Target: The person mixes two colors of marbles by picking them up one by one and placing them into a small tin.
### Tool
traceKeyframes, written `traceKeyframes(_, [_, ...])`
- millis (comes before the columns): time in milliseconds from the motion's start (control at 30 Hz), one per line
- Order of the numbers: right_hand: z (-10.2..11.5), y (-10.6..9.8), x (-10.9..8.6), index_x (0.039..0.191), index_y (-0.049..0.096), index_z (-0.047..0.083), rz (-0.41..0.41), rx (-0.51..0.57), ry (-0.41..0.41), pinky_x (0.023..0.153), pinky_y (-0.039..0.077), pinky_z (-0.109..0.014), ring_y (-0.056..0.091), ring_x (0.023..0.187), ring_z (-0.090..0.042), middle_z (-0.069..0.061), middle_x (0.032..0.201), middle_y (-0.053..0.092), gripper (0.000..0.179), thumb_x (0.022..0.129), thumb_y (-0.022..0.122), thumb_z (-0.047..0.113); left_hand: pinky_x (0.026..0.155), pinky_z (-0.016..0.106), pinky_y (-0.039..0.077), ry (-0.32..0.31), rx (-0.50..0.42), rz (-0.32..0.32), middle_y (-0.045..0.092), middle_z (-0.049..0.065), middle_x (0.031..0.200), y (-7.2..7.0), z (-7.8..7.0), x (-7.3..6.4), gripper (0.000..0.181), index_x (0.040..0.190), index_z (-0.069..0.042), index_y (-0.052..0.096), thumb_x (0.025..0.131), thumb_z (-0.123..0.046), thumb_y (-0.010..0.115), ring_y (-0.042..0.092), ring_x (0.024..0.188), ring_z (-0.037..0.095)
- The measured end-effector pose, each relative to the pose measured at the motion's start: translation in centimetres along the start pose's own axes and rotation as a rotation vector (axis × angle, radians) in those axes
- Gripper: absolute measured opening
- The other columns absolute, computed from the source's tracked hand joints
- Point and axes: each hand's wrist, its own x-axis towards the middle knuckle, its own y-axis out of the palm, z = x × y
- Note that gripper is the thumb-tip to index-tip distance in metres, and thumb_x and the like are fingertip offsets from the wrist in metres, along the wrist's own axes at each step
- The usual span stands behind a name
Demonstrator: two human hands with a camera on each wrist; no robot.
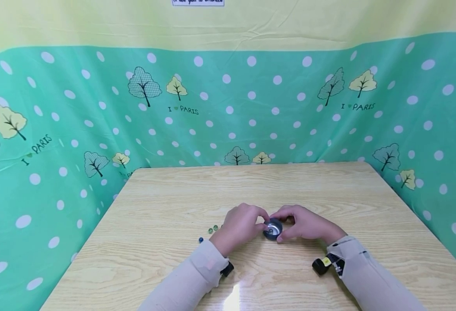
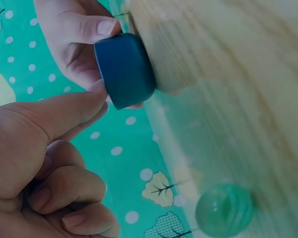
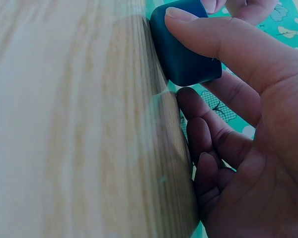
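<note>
Cup [image 2: 125, 72] sits on the table [image 1: 161, 194], right hand [image 1: 305, 222] gripping it from three o'clock. Left hand [image 1: 240, 223] touches its rim from nine o'clock; I can't tell if it pinches anything. A hard push could tip the cup. The left sleeve [image 1: 190, 276] could bump the marbles [image 1: 215, 227], out at nine o'clock, and roll them.

Cup [image 2: 125, 70]: smooth and matt outside; through the head view I see it shiny and metallic-looking inside. Marble [image 2: 224, 210] in my left wrist view: glossy, translucent, glass-like. Table [image 1: 173, 190]: wood-grained, smooth, its finish returning a bright glare to me. Backdrop [image 1: 235, 97]: creased, printed cloth. Sleeves [image 1: 185, 276]: matt cloth.
</note>
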Motion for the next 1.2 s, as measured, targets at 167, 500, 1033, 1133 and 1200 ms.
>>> traceKeyframes(167, [-0.1,0.0,0.0,0.122,0.074,0.035,-0.005,-0.003,0.006,0.095,0.047,-0.038,0.059,0.108,-0.022,0.008,0.115,0.07,0.05,0.076,0.093,0.029,0.068,0.025,0.051,-0.01,-0.008,0.004,0.078,-0.004,0.109,-0.4,0.2,0.0,0.017,0.107,-0.028,0.08,0.09,-0.029,0.082,0.065,0.084,0.008])
traceKeyframes(500, [-0.2,0.1,-0.1,0.123,0.074,0.033,-0.005,-0.001,0.028,0.097,0.045,-0.04,0.058,0.109,-0.02,0.008,0.116,0.07,0.051,0.075,0.093,0.032,0.066,0.027,0.05,-0.063,0.015,0.02,0.078,-0.003,0.112,-1.9,1.2,-0.1,0.021,0.109,-0.03,0.08,0.089,-0.034,0.083,0.066,0.086,0.011])
traceKeyframes(1033, [0.4,0.1,0.0,0.12,0.074,0.036,-0.015,-0.016,0.046,0.097,0.045,-0.043,0.058,0.109,-0.021,0.008,0.115,0.069,0.051,0.074,0.094,0.03,0.071,0.03,0.05,-0.124,-0.008,0.016,0.075,-0.004,0.099,-3.1,3.9,-1.4,0.021,0.104,-0.026,0.081,0.086,-0.035,0.085,0.06,0.084,0.011])
traceKeyframes(1133, [0.4,0.1,0.0,0.121,0.074,0.035,-0.011,-0.012,0.043,0.097,0.044,-0.043,0.057,0.109,-0.021,0.007,0.115,0.069,0.051,0.074,0.094,0.029,0.065,0.029,0.047,-0.142,-0.031,0.019,0.068,-0.007,0.084,-3.2,4.4,-1.7,0.021,0.104,-0.024,0.081,0.087,-0.035,0.084,0.056,0.075,0.011])
traceKeyframes(1200, [0.3,0.1,0.0,0.121,0.074,0.035,-0.009,-0.006,0.044,0.097,0.044,-0.043,0.057,0.109,-0.021,0.007,0.115,0.069,0.052,0.074,0.094,0.029,0.061,0.028,0.044,-0.155,-0.052,0.022,0.062,-0.007,0.076,-3.2,4.8,-1.9,0.021,0.105,-0.023,0.081,0.088,-0.035,0.083,0.053,0.068,0.011])
